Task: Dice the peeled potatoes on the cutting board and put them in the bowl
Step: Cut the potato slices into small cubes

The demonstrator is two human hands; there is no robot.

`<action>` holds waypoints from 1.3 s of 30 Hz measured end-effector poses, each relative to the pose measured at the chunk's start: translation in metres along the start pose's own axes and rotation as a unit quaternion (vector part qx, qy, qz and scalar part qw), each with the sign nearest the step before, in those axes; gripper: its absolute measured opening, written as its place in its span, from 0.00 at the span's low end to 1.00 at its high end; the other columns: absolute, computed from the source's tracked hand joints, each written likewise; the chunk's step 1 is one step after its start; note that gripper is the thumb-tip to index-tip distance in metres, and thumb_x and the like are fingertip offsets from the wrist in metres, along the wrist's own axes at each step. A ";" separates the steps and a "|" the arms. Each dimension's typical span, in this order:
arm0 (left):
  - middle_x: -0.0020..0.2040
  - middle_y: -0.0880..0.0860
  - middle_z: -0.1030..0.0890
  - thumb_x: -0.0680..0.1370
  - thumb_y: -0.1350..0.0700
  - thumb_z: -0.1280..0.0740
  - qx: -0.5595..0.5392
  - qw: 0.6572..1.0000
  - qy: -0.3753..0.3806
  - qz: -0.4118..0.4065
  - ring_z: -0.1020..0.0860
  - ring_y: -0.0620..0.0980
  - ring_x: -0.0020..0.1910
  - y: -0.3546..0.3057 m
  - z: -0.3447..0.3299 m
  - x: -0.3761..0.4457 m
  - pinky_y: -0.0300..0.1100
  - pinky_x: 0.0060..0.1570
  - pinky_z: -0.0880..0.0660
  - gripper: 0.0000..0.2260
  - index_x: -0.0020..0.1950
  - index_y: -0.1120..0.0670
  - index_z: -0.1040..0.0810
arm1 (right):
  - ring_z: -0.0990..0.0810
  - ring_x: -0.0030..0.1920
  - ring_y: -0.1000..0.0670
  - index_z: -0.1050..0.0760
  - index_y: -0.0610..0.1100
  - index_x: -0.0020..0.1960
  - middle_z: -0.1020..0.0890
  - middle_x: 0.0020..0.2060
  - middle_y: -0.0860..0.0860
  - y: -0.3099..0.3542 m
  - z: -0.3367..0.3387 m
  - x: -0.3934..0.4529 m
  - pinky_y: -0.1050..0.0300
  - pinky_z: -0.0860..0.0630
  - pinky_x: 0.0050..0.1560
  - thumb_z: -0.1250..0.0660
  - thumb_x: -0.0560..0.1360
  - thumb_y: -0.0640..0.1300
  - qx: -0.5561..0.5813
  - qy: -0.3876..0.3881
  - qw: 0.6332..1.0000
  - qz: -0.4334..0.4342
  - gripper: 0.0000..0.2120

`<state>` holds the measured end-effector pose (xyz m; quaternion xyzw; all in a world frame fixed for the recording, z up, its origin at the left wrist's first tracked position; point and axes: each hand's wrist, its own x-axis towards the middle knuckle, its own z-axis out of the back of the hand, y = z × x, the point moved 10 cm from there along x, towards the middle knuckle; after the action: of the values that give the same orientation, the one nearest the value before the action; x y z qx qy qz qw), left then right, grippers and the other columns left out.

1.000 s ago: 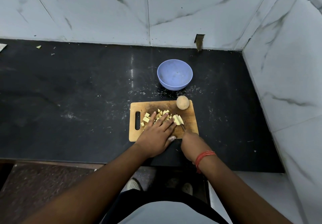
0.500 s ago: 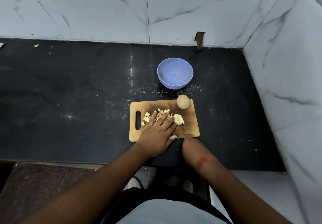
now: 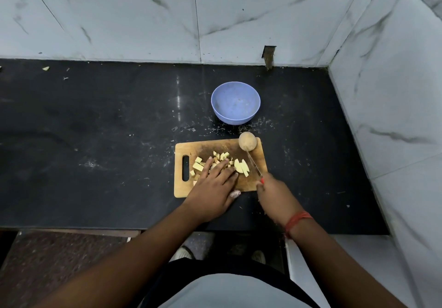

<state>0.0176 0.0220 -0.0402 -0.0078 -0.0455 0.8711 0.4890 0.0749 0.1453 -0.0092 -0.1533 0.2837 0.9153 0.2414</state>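
A heap of diced potato pieces (image 3: 216,163) is spread over the middle of the wooden cutting board (image 3: 253,183), with a few longer slices (image 3: 241,167) lying at its right edge, not yet cut across into cubes. A whole potato (image 3: 248,141) is left on the far right corner of the board, overhanging its edge slightly; it is untouched by the knife. The blue bowl (image 3: 235,103) stands beyond the board on the black table (image 3: 95,128), near but apart from it, and nothing is seen inside it.

The left hand (image 3: 212,188) is laid flat over the near side of the heap, fingers spread and resting on the pieces, with nothing closed in its grip. The right hand (image 3: 275,192) is wrapped round the handle of a knife (image 3: 254,166), whose thin blade is held just to the right of the slices, pointing toward the whole potato.

By judgement, the task is somewhat under halfway: most of one potato has been diced, the remaining slices are still to be cross-cut, the second potato is to be diced entirely, and all of the pieces are yet to be moved into the bowl.
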 end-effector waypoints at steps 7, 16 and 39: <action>0.70 0.53 0.25 0.83 0.40 0.49 -0.011 1.000 -0.020 -0.021 0.39 0.56 0.78 -0.010 0.006 0.008 0.64 0.78 0.52 0.27 0.73 0.55 0.27 | 0.20 0.43 0.43 0.35 0.47 0.58 0.19 0.45 0.46 0.017 0.003 0.037 0.53 0.25 0.39 0.39 0.79 0.47 -0.061 -0.058 0.995 0.047 0.10; 0.80 0.55 0.37 0.82 0.36 0.52 -0.020 0.999 0.042 -0.004 0.52 0.55 0.82 0.011 0.000 0.026 0.60 0.78 0.61 0.31 0.78 0.52 0.34 | 0.21 0.45 0.46 0.29 0.49 0.50 0.21 0.44 0.50 0.015 0.007 0.054 0.57 0.29 0.40 0.35 0.75 0.45 -0.047 -0.085 0.991 0.089 0.04; 0.76 0.58 0.34 0.83 0.37 0.49 -0.011 1.000 0.011 -0.019 0.43 0.58 0.79 0.010 0.003 0.009 0.64 0.77 0.53 0.27 0.76 0.49 0.30 | 0.23 0.50 0.50 0.23 0.49 0.54 0.25 0.50 0.53 0.017 0.000 0.068 0.52 0.24 0.51 0.35 0.75 0.41 -0.021 -0.059 0.991 0.116 0.09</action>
<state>0.0040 0.0243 -0.0378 -0.0223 -0.0500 0.8610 0.5056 0.0085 0.1570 -0.0303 -0.0701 0.2658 0.9502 0.1469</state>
